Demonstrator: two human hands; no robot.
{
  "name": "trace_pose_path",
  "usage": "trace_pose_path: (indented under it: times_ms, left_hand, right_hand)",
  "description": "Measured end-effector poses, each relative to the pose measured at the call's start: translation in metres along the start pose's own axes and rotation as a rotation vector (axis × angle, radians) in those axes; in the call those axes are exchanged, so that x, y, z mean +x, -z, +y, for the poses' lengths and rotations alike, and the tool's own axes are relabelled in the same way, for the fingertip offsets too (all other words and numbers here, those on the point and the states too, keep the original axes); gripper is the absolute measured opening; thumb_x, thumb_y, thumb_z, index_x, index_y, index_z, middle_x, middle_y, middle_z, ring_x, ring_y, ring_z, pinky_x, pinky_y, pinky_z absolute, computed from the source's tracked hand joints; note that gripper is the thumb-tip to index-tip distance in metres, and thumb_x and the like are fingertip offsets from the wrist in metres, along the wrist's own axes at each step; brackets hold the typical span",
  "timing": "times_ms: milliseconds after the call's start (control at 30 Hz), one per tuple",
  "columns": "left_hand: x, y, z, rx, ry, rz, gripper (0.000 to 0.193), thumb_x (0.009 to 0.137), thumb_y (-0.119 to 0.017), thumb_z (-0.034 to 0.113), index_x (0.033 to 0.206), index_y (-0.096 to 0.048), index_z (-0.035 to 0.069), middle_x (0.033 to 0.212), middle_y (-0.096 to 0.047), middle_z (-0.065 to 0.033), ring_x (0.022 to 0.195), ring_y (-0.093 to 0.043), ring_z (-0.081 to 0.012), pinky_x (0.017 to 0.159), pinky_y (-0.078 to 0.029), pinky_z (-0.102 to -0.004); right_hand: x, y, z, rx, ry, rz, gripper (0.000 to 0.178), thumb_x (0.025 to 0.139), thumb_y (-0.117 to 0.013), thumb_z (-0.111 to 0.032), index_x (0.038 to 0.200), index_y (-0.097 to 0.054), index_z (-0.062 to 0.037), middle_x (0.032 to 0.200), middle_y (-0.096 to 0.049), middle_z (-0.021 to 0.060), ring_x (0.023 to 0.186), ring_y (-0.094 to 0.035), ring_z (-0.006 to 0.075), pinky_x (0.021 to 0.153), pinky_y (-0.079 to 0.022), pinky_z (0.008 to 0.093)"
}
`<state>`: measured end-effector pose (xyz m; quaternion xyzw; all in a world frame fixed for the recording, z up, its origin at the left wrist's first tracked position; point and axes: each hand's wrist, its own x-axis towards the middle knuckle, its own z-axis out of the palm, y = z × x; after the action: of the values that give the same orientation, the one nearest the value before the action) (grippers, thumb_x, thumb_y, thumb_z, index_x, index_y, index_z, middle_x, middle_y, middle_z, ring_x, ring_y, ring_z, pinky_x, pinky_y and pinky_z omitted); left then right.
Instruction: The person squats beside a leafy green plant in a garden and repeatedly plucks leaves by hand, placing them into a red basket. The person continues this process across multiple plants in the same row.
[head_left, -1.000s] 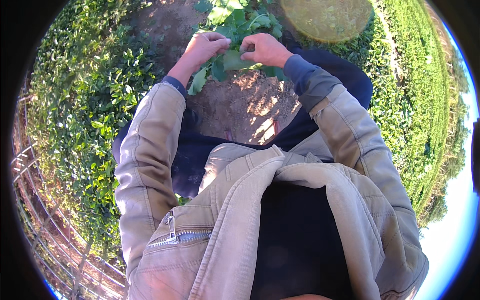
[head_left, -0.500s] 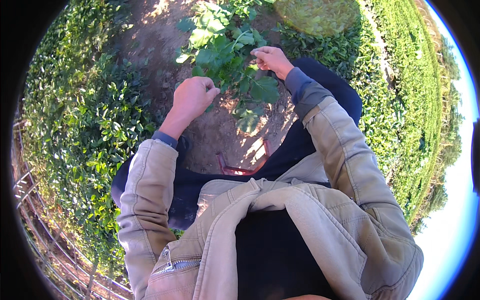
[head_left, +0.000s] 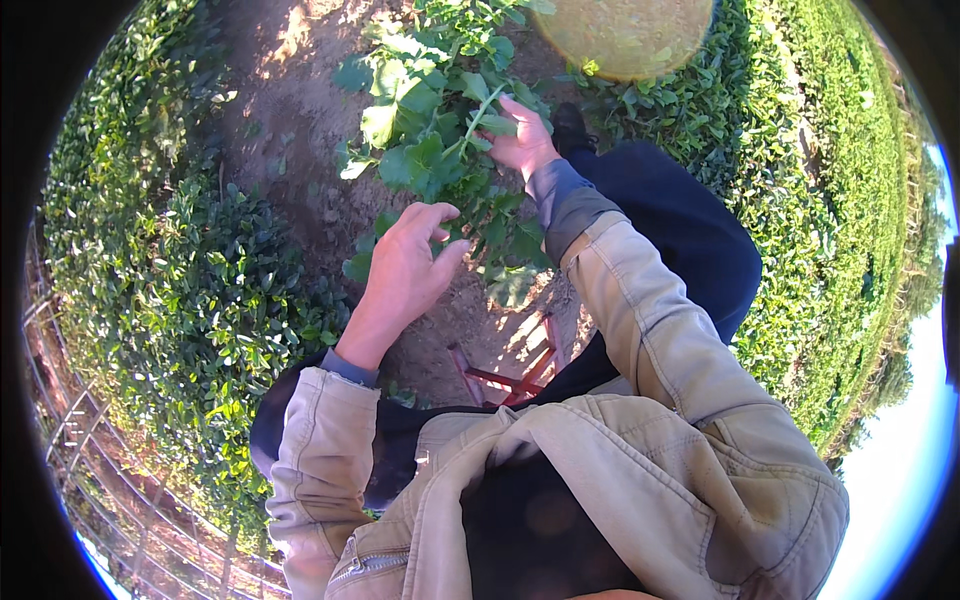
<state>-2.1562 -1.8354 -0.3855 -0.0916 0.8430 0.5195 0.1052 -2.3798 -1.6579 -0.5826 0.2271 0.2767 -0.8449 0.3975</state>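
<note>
A leafy green plant (head_left: 425,150) with broad lobed leaves and pale stalks grows from the bare soil in front of me. My right hand (head_left: 525,142) reaches into its right side. Its fingers are spread around a leaf and a pale stalk, touching them without a visible grip; some fingertips are hidden by the leaf. Just below the plant's near left edge is my left hand (head_left: 412,262). Its thumb stands apart from the curved fingers, and nothing shows between them.
Dense shrub rows border the soil strip (head_left: 290,130), with a left row (head_left: 220,260) and a right row (head_left: 830,200). A red metal frame (head_left: 515,384) stands on the ground between my legs. My dark shoe (head_left: 572,128) rests beside the right row.
My left hand has moved nearer to me and its thumb and fingers have parted. My right hand has shifted left into the leaves, its earlier pinch loosened. The view has tilted slightly.
</note>
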Motion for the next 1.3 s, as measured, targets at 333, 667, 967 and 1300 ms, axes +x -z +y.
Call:
trace_pose_path:
  times_ms: [333,667,967,1300]
  left_hand:
    - [0.044,-0.014,0.008,-0.062,-0.052,0.188,0.062,0.090,-0.080,0.011,0.145,-0.052,-0.001,0.138,-0.060,-0.0186,0.112,-0.069,-0.0222,0.084,-0.059,-0.0327]
    - [0.044,-0.007,0.031,0.116,-0.016,0.326,0.107,0.070,-0.098,0.030,0.154,-0.039,-0.003,0.134,-0.057,-0.0162,0.093,-0.067,-0.0158,0.075,-0.058,-0.0313]
    - [0.060,-0.002,0.015,0.091,-0.162,0.578,0.065,0.081,-0.088,0.025,0.133,-0.057,0.000,0.124,-0.063,-0.0160,0.104,-0.067,-0.0285,0.090,-0.056,-0.0411]
    - [0.060,0.025,-0.017,-0.518,0.135,0.737,0.026,0.093,-0.075,0.006,0.116,-0.073,-0.006,0.112,-0.077,-0.0101,0.097,-0.071,-0.0158,0.091,-0.054,-0.0326]
  right_hand:
    - [-0.076,-0.043,0.005,-0.460,0.032,-0.258,0.059,0.090,-0.078,-0.007,0.146,-0.058,-0.0081,0.127,-0.069,0.0089,0.123,-0.062,0.0203,0.107,-0.049,0.0396]
    - [-0.130,-0.083,0.064,-1.687,0.969,-0.182,0.071,0.087,-0.073,-0.021,0.151,-0.045,-0.0091,0.139,-0.058,0.0194,0.124,-0.055,0.0455,0.107,-0.045,0.0531]
    - [-0.131,-0.110,0.104,-1.968,0.994,0.032,0.089,0.082,-0.074,-0.019,0.157,-0.032,0.0040,0.145,-0.047,0.0253,0.134,-0.047,0.0408,0.108,-0.038,0.0500]
    - [-0.138,-0.089,0.056,-1.756,1.015,-0.020,0.082,0.073,-0.070,-0.001,0.151,-0.045,-0.0044,0.140,-0.051,0.0185,0.122,-0.056,0.0403,0.099,-0.049,0.0456]
